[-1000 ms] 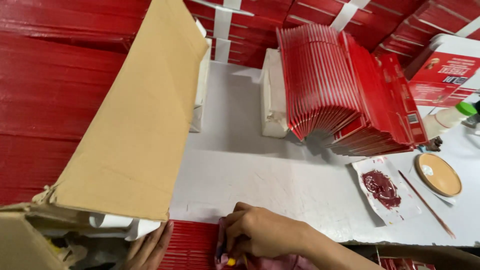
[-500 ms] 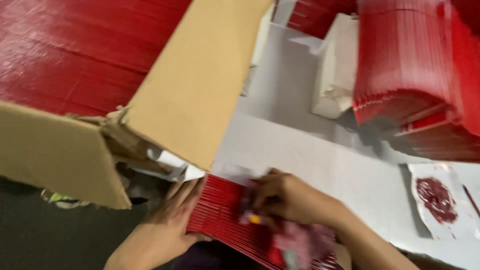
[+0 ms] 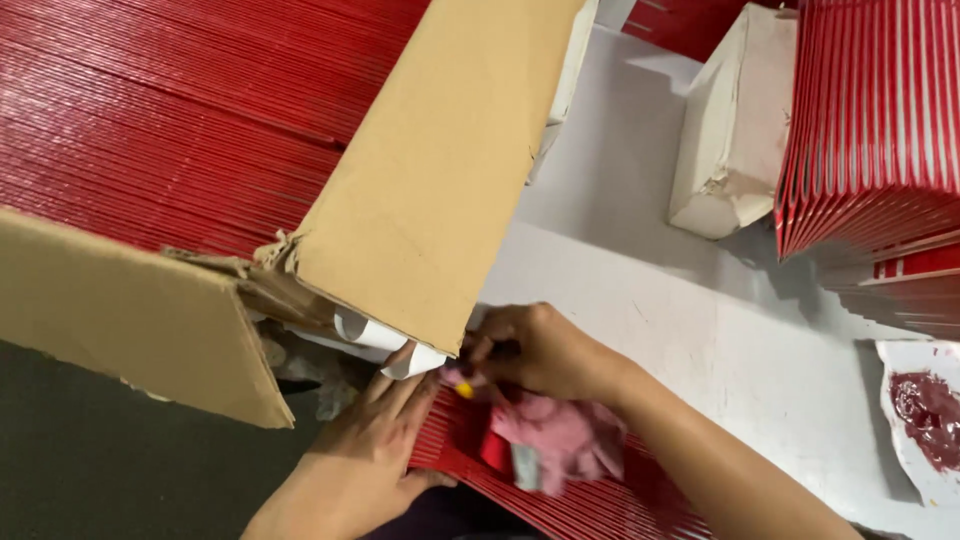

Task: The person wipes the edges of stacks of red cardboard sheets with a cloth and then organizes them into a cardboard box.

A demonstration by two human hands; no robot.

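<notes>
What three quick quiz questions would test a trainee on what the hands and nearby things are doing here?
1. True or false: the left hand rests on the fanned red sheets.
2. Which hand holds the pink cloth? A left, B right.
3. What colour is the paste on the white tray?

Key: 1 true; 2 B, the right hand; 3 dark red.

packing workshop: stacked red card sheets (image 3: 150, 120), cardboard carton (image 3: 440, 170), worktable (image 3: 740, 350)
</notes>
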